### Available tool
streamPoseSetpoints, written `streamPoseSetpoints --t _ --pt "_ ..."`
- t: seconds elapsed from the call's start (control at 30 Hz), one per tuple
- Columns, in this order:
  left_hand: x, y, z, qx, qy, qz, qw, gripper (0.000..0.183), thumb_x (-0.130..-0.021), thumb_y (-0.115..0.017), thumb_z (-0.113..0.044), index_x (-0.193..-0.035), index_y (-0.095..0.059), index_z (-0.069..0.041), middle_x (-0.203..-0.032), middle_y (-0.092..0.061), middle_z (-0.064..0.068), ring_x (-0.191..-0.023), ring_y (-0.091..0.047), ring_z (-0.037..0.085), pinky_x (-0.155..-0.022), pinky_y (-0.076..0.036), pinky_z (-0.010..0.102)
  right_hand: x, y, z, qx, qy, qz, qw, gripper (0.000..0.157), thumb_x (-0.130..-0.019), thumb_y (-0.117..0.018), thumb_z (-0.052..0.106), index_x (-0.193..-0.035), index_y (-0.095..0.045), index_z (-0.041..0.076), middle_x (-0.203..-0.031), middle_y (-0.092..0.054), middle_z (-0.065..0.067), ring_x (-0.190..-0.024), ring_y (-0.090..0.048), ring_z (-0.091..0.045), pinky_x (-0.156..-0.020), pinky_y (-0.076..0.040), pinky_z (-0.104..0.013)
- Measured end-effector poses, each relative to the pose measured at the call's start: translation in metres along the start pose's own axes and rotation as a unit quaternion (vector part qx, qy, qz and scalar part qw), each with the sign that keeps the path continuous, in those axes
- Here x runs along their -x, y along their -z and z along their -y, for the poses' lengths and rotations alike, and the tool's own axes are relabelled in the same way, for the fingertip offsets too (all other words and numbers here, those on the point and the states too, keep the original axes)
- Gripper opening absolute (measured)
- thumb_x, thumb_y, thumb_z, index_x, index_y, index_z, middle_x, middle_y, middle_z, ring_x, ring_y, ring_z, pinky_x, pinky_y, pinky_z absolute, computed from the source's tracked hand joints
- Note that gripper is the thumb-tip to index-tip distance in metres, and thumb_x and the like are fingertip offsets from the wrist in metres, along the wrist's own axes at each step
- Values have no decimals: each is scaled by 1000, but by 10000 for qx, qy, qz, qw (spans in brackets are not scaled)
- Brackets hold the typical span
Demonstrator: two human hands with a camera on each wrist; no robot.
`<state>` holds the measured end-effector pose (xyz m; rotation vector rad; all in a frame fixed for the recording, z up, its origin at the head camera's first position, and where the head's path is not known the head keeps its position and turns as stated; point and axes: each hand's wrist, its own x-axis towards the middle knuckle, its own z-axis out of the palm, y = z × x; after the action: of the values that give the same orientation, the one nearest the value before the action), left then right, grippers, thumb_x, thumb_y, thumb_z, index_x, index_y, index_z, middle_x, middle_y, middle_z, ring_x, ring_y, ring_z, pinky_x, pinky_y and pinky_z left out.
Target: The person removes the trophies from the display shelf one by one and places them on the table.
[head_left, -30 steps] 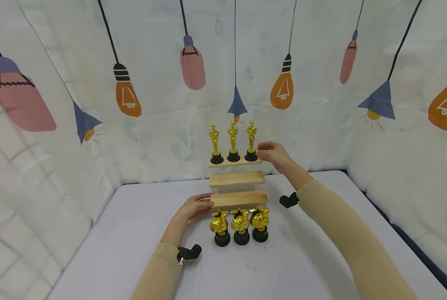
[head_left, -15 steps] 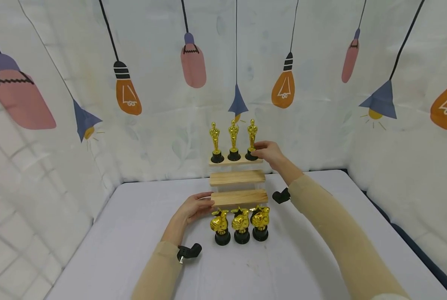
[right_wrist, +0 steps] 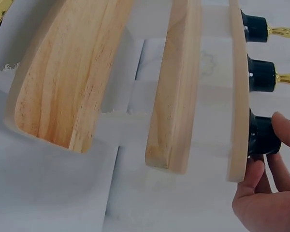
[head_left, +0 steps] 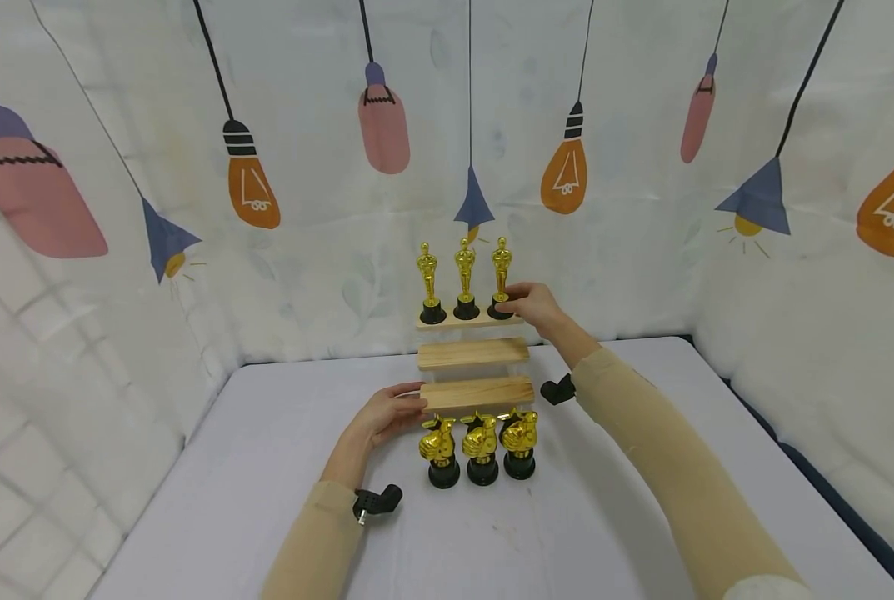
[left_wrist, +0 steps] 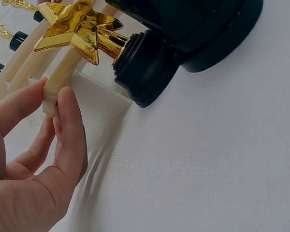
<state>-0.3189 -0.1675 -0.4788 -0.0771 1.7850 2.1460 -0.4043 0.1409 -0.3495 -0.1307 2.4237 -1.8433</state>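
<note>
Three gold statuettes on black bases stand in a row on the top board of a three-step wooden rack [head_left: 472, 354]. My right hand [head_left: 538, 310] grips the rightmost statuette [head_left: 501, 262] low down; in the right wrist view its thumb and fingers are around the black base [right_wrist: 263, 136], which sits on the top board [right_wrist: 239, 101]. At the rack's lower left, my left hand [head_left: 382, 417] pinches the end of the bottom board [left_wrist: 63, 75] between thumb and fingers. Three gold trophies [head_left: 480, 446] with stars and black bases stand on the table before the rack.
A white cloth covers the table [head_left: 267, 467]. Behind it hangs a pale curtain [head_left: 327, 283] printed with lamps and bulbs. Both sleeves carry black wrist mounts [head_left: 377, 502]. White side supports [left_wrist: 99, 89] hold up the boards.
My right hand has moved left from beside the top board onto the base of the rightmost statuette and grips it. The left hand has stayed on the bottom board.
</note>
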Motion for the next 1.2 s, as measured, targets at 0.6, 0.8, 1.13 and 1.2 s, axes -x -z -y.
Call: streamPoseSetpoints --t 0.6,0.8,1.13,1.2 --pt "-3 0 1 -77 33 -45 10000 62 -94 -71 3 -150 -44 5 -139 -55 29 -99 -70 22 -83 -60 30 11 1 8 420 147 216 9988 57 -94 -77 16 -145 -54 1 -142 -54 -17 -132 -49 -34 -114 -38 -49" --pt "-2 0 1 -31 35 -61 10000 61 -95 -70 3 -150 -44 5 -140 -55 29 -100 -70 23 -84 -60 31 16 1 9 396 161 293 9987 56 -93 -78 13 -143 -55 0 -140 -55 -17 -132 -49 -34 -114 -39 -49" --pt "-1 0 3 -25 3 -145 9999 59 -94 -71 3 -148 -47 3 -138 -57 28 -100 -70 24 -84 -61 32 28 1 11 343 263 438 9981 53 -92 -78 10 -140 -57 -2 -136 -57 -19 -129 -50 -35 -113 -39 -51" --pt "-1 0 2 -23 -2 -161 9999 59 -94 -71 2 -148 -48 2 -138 -58 27 -100 -70 23 -83 -61 32 32 1 13 394 296 450 9978 54 -93 -78 12 -140 -56 -1 -136 -58 -19 -130 -50 -35 -114 -38 -51"
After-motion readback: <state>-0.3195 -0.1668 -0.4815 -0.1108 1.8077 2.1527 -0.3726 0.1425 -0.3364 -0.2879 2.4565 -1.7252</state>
